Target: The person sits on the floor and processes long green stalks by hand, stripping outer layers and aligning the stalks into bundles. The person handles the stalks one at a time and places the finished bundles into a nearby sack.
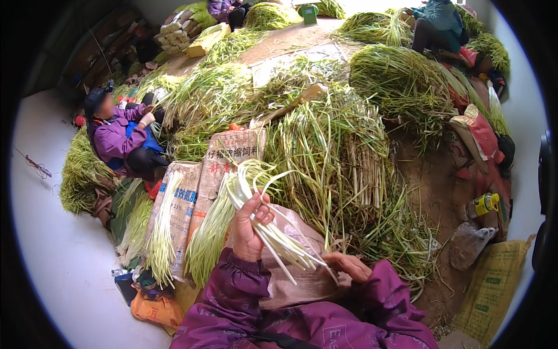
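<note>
My left hand [251,224] is closed around a bunch of pale, peeled green stalks [287,248] that look like garlic shoots. Their white cut ends point down to the right, and the leafy tops curl above my fist. Beside those ends is my right hand [348,265], its fingertips at or close to one stalk; whether they pinch it is unclear. A pinkish woven sack [283,279] covers my lap. Left of my left hand, a cleaned bundle [211,235] lies on printed sacks [235,148], with another pale bundle [165,227] farther left.
A large heap of uncleaned stalks [327,161] rises in front of me. To the left sits a person in purple [122,135] handling stalks; others sit at the back. On the right are a yellow-capped bottle [479,206], a plastic bag [468,244] and a yellow sack [492,283].
</note>
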A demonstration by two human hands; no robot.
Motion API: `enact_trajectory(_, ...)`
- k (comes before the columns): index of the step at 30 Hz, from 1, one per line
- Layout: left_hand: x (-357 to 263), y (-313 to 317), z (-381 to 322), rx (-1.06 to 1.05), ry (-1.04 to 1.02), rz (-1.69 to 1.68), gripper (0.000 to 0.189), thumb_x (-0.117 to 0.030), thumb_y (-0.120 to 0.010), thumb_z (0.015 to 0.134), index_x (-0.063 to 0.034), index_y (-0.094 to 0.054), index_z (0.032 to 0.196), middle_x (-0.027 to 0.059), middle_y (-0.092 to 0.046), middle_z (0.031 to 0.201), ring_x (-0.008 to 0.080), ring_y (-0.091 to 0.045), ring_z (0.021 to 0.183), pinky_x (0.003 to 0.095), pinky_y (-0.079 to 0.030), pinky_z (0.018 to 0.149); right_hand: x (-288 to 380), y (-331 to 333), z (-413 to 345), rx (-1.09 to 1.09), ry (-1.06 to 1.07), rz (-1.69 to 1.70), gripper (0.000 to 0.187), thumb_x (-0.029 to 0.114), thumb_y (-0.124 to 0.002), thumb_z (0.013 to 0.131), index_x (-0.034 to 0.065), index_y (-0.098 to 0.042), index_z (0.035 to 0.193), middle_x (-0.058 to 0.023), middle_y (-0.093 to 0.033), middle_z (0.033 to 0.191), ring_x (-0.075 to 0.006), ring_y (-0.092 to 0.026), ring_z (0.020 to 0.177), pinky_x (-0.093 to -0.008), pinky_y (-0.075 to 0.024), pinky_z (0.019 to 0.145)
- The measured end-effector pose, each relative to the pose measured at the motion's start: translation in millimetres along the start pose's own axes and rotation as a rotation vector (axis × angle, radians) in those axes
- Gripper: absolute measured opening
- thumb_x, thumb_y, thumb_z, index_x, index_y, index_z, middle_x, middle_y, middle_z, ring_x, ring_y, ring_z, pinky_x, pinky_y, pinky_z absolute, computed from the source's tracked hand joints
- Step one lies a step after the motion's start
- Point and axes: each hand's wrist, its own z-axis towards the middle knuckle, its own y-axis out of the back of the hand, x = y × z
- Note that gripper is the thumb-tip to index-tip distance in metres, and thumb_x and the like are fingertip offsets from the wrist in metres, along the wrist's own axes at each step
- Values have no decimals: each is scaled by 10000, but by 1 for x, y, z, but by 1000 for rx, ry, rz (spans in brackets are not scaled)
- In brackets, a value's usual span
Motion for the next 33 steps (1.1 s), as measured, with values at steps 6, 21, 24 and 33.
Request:
enact_trajectory(6, 13, 3, 5, -36, -126, 155, 205, -114, -583, 881, -1, -500, 1030, 136, -593, 898, 68, -456, 529, 201, -416, 493, 16, 3, -37, -64, 28, 202, 284, 228, -455, 952, -23, -569, 1020, 14, -476, 625, -64, -398, 517, -206, -292, 482)
enact_trajectory(21, 46, 8, -15, 1, -7, 260, 357, -67, -614, 828, -4, -474, 1150, 136, -623, 906, 155, -574, 777, 214, -445, 526, 52, -29, 19, -180, 230, -588, 114, 120, -533, 897, 17, -578, 915, -115, -523, 665, -180, -546, 584, -293, -439, 556)
enact_trajectory(24, 52, 11, -12, 3, -21, 277, 350, -49, -607, 827, -9, -482, 1151, 136, -627, 890, 163, -584, 754, 225, -456, 539, 51, -20, 13, -193, 94, -414, 171, 138, -497, 929, -7, -587, 937, -47, -518, 666, -113, -500, 590, -265, -425, 554)
enact_trajectory(33, 46, 21, -5, -43, -123, 298, 342, 5, -589, 809, -10, -512, 1141, 135, -629, 919, 197, -618, 773, 314, -529, 656, 0, 35, -3, -562, 58, -1025, 66, 113, -578, 846, 73, -621, 876, -34, -510, 603, -205, -520, 532, -291, -388, 501)
